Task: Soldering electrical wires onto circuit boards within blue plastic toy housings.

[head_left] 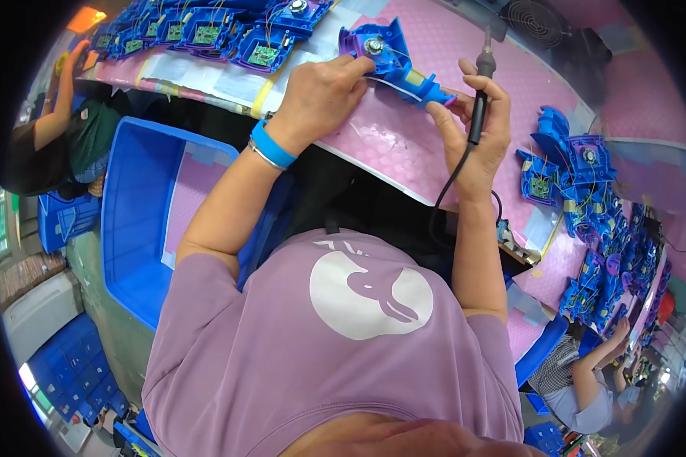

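A blue plastic housing [389,47] with a round silver part and thin wires lies on the pink padded table in front of me. My left hand [324,95] has its fingers closed on the left edge of this housing. On its right end, the thumb and a finger of my right hand [476,126] pinch the narrow blue handle part [423,85]. The same right hand also holds a black soldering iron [480,99], its tip pointing up and away from the housing. The iron's cable hangs down past my right wrist.
Rows of blue housings with green circuit boards [209,34] stand at the far left. More wired housings [587,164] crowd the right side. A large blue bin [141,221] is by my left arm. A fan [533,23] is at the back. Other people work at both sides.
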